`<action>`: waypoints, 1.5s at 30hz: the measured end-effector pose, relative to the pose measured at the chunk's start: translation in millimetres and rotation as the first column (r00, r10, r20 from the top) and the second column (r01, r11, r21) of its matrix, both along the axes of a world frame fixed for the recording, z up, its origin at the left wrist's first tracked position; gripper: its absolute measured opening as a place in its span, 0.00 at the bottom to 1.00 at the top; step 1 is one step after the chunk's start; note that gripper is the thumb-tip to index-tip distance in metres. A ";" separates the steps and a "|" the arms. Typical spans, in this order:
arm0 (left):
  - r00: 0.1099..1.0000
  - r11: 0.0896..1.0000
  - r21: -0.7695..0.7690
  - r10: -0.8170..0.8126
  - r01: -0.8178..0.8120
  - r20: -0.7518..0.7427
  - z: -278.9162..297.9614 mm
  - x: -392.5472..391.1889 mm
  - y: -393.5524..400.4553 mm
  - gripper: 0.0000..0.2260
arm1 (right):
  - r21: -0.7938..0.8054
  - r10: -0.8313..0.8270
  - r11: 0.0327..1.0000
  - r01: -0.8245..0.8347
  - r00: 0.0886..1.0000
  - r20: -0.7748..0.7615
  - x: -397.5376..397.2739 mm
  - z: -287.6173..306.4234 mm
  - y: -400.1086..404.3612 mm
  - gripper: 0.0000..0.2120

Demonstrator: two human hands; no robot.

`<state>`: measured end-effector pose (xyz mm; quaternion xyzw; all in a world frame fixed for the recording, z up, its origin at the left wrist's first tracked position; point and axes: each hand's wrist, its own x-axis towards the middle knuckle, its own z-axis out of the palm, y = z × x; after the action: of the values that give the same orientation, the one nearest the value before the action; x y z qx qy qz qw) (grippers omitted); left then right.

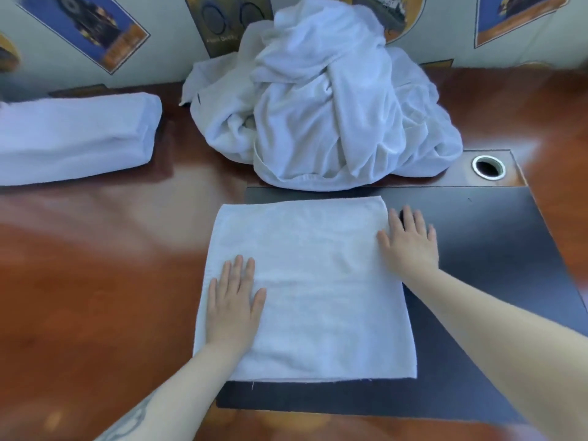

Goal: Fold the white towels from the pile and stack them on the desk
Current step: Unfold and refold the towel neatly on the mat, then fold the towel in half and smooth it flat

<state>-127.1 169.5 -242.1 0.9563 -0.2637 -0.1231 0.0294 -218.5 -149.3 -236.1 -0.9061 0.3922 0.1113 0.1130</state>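
A white towel lies flat in a near-square shape on the black desk pad, right in front of me. My left hand rests palm-down with straight fingers on the towel's left side. My right hand lies flat at the towel's upper right edge, partly on the pad. Behind the towel rises a pile of crumpled white towels. A stack of folded white towels sits at the far left of the desk.
The reddish-brown wooden desk spreads to the left and right. A round cable hole with a metal ring is set behind the pad at the right. Posters hang on the wall at the back.
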 end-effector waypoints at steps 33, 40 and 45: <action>0.002 -0.252 -0.017 0.062 -0.968 -0.998 49.8 -126.1 77.0 0.15 | 0.968 -0.972 -0.218 -0.126 -0.055 -0.227 -183.3 15.7 170.7 0.05; -0.008 -0.389 0.050 -0.108 -0.920 -0.994 50.6 -152.2 43.4 0.18 | 0.970 -0.974 -0.221 -0.099 -0.018 -0.224 -170.9 20.1 174.9 0.10; -0.023 -0.435 0.089 -0.155 -0.896 -0.988 44.9 -171.2 58.0 0.12 | 0.963 -0.966 -0.257 -0.076 -0.006 -0.258 -202.7 13.6 178.5 0.13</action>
<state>-298.4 227.5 -197.2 0.3890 0.4023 -0.2637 0.7857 -421.1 29.2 -222.6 -0.1410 0.5390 -0.2012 0.8057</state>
